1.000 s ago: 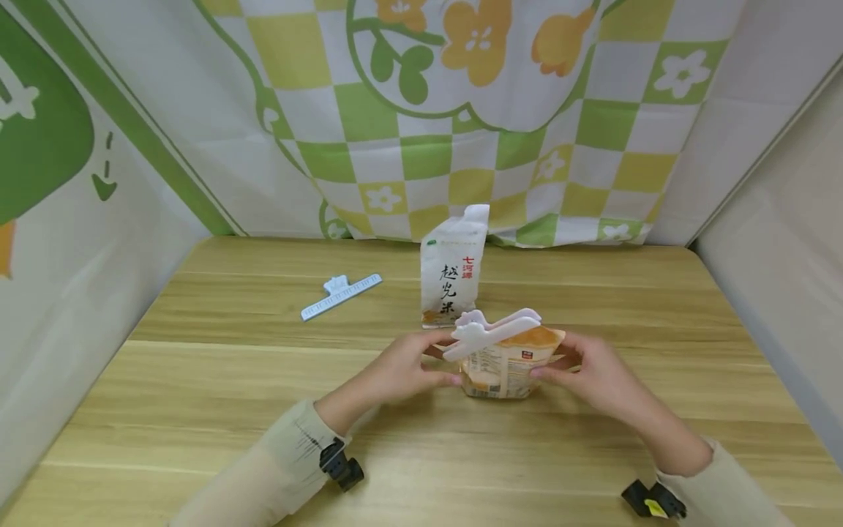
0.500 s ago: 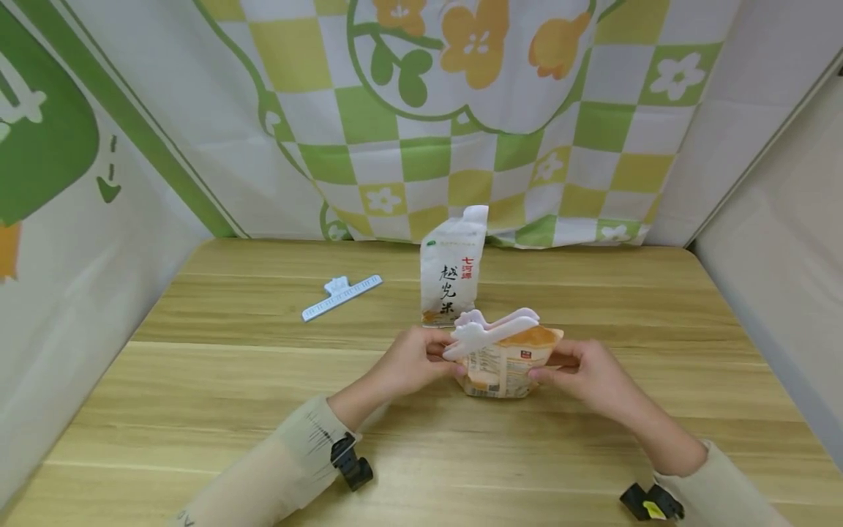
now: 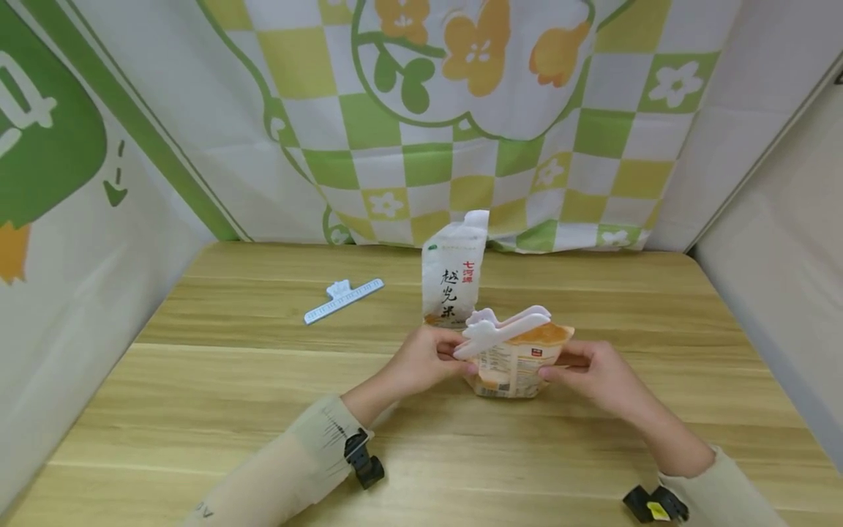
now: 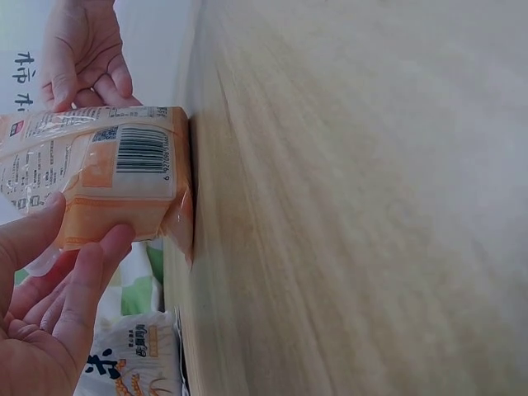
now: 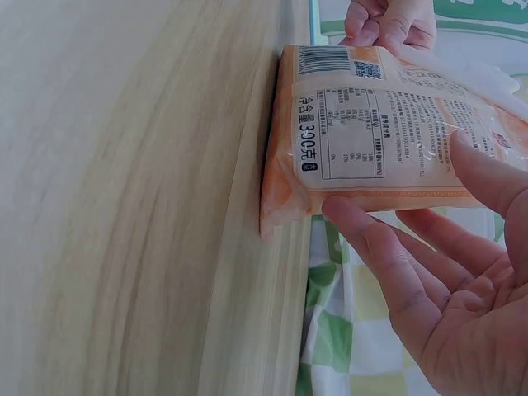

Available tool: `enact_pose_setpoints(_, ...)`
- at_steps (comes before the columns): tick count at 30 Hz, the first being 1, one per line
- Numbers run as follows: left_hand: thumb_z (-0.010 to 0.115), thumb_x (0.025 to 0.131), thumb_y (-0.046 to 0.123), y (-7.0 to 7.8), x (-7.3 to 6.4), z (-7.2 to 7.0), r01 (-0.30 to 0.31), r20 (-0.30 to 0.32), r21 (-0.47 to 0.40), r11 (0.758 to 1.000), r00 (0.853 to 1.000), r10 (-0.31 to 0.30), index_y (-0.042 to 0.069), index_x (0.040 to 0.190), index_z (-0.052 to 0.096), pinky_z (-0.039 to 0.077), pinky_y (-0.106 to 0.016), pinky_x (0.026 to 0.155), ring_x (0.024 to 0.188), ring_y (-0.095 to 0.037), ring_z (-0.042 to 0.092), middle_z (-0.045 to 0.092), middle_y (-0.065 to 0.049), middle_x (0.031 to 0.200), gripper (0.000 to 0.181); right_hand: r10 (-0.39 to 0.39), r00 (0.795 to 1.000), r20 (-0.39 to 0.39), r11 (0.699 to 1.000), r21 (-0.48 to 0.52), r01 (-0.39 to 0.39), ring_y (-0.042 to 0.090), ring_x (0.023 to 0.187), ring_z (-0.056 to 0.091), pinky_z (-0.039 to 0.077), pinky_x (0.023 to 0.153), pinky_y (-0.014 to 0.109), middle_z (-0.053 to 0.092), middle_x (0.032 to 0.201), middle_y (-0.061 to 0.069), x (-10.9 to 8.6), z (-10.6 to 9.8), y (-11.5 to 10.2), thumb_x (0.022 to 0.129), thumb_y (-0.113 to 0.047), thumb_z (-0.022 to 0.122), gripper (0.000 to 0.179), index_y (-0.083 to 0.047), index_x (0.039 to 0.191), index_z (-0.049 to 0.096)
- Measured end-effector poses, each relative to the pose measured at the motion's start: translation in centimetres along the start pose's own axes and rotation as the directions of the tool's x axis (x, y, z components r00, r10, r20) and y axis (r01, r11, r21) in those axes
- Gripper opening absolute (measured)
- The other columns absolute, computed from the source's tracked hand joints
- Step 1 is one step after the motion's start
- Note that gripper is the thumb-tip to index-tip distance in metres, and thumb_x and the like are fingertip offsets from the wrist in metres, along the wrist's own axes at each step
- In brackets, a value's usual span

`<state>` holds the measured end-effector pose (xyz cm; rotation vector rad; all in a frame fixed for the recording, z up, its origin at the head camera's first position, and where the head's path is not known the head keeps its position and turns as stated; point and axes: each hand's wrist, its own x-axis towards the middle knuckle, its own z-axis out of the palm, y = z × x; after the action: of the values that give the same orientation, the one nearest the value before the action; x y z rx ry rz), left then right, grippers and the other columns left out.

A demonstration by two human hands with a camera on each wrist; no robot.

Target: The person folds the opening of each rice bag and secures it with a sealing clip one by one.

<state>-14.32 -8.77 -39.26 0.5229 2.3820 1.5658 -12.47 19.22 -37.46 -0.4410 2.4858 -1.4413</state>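
An orange sealed food bag (image 3: 515, 366) stands upright on the wooden table (image 3: 230, 395), with a pale pink clip (image 3: 503, 327) lying across its top. My left hand (image 3: 443, 356) grips the bag's left side just under the clip's end. My right hand (image 3: 568, 364) holds the bag's right side, thumb on the front. The left wrist view has the bag (image 4: 115, 177) pinched between thumb and fingers of my left hand (image 4: 82, 227). In the right wrist view my right hand (image 5: 412, 194) clasps the printed bag (image 5: 371, 132).
A white rice bag (image 3: 454, 282) with black characters stands just behind the orange bag. A light blue clip (image 3: 342, 298) lies at the table's back left. Patterned cloth walls close in the back and sides.
My left hand has drawn in against the bag's left side under the clip. Bag and hands sit slightly further right in the view.
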Motion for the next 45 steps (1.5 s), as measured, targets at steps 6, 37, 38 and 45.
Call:
enact_pose_setpoints(6, 0.080, 0.082, 0.007, -0.1, 0.9, 0.4, 0.001, 0.009, -0.008, 1.000, 1.000, -0.001, -0.005, 0.109, 0.072, 0.059, -0.021, 0.075, 0.094, -0.025, 0.074, 0.074, -0.021, 0.104, 0.030, 0.011, 1.000, -0.007, 1.000, -0.001, -0.011, 0.004, 0.090, 0.070, 0.058, 0.077, 0.022, 0.072, 0.112, 0.022, -0.1, -0.6, 0.5, 0.091, -0.018, 0.073, 0.042, 0.008, 0.122, 0.064)
enact_pose_setpoints(37, 0.082, 0.082, 0.014, 0.3, 4.9, 4.1, -0.020, -0.064, 0.000, 1.000, 0.998, 0.020, 0.000, 0.108, 0.073, 0.054, -0.014, 0.068, 0.083, -0.014, 0.071, 0.075, -0.016, 0.100, 0.031, 0.038, 0.987, -0.155, 0.995, -0.082, -0.051, -0.005, 0.085, 0.067, 0.056, 0.072, 0.019, 0.071, 0.111, 0.025, -0.3, -3.7, 2.7, 0.094, -0.018, 0.069, 0.041, 0.011, 0.123, 0.063)
enact_pose_setpoints(38, 0.082, 0.082, 0.014, 0.3, 5.0, 4.2, -0.021, -0.066, 0.000, 1.000, 0.998, 0.021, 0.000, 0.109, 0.073, 0.054, -0.014, 0.067, 0.082, -0.013, 0.071, 0.075, -0.016, 0.099, 0.031, 0.040, 0.986, -0.159, 0.995, -0.081, -0.054, -0.005, 0.085, 0.066, 0.056, 0.071, 0.019, 0.071, 0.111, 0.025, -0.3, -3.8, 2.8, 0.094, -0.018, 0.069, 0.041, 0.011, 0.123, 0.063)
enact_pose_setpoints(45, 0.081, 0.083, 0.017, 0.8, 5.8, 4.6, -0.013, -0.073, 0.027, 1.000, 0.997, 0.015, 0.002, 0.108, 0.074, 0.054, -0.016, 0.067, 0.079, -0.008, 0.068, 0.076, -0.013, 0.098, 0.030, 0.060, 0.981, -0.187, 0.996, -0.060, -0.073, -0.007, 0.085, 0.065, 0.056, 0.072, 0.018, 0.070, 0.112, 0.026, -0.2, -4.3, 3.2, 0.095, -0.019, 0.068, 0.043, 0.013, 0.123, 0.061)
